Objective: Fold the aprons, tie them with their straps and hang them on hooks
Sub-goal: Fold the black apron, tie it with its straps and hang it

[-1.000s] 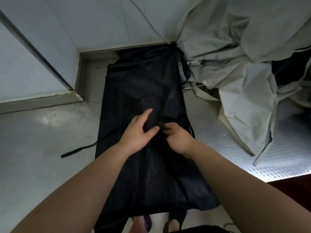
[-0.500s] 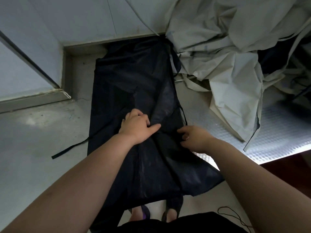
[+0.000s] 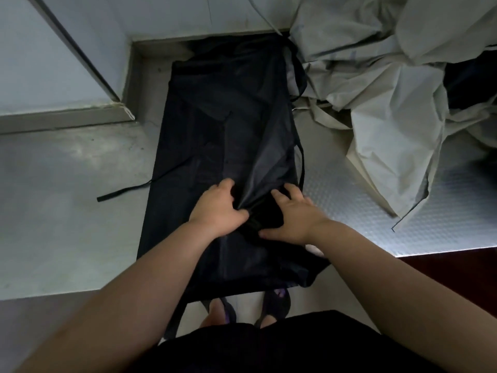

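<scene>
Apron (image 3: pixel 215 130): lies along the counter (image 3: pixel 67 211), near end overhanging.
Left hand (image 3: pixel 217 208): pinches a raised fold.
Right hand (image 3: pixel 293 219): spread, pressing cloth.
Risk: I fear the overhang drags my fold crooked.

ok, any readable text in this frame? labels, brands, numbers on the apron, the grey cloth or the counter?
None: no text can be read anywhere in the head view.
apron: plain black, no label or print showing.
grey cloth: plain, no print.
counter: bare metal, no markings.
</scene>
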`<state>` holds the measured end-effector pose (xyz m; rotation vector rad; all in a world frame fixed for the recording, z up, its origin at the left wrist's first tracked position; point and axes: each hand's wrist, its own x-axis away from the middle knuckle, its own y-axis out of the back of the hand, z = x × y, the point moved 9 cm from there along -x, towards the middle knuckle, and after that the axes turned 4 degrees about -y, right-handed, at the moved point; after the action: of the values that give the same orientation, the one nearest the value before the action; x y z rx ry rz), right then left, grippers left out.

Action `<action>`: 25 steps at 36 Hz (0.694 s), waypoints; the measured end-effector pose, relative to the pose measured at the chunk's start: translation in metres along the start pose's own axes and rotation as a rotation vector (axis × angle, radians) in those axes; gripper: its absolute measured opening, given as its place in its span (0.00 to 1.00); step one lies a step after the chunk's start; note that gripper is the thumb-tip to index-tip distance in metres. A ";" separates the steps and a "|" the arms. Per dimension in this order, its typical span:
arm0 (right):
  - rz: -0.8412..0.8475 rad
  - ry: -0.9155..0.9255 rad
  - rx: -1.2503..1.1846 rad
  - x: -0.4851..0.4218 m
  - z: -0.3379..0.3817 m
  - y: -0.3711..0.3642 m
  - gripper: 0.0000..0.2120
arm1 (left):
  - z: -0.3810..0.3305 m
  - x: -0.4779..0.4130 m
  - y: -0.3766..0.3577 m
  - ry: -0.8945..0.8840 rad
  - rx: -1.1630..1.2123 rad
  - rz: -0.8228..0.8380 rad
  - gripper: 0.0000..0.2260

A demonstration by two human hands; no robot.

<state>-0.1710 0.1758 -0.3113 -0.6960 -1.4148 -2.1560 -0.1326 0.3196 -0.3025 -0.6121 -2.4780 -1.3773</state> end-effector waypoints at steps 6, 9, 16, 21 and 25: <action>-0.019 -0.020 -0.169 0.017 -0.007 0.013 0.32 | 0.020 0.009 -0.003 0.082 0.333 -0.154 0.11; 0.066 -0.038 0.027 0.027 -0.013 -0.003 0.28 | 0.020 0.012 0.001 0.039 0.389 -0.239 0.09; -0.098 -0.148 -0.049 0.041 -0.028 -0.007 0.16 | -0.011 0.045 0.013 -0.257 0.048 -0.317 0.15; -0.290 -0.266 -0.228 0.063 -0.040 -0.007 0.08 | -0.002 0.074 -0.016 -0.286 -0.194 -0.092 0.18; -0.454 -0.363 -0.292 0.092 -0.042 -0.014 0.09 | 0.010 0.086 -0.052 -0.306 -0.380 0.162 0.24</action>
<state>-0.2564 0.1325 -0.2770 -0.9907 -1.5714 -2.7346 -0.2332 0.3242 -0.3119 -1.1555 -2.3235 -1.8187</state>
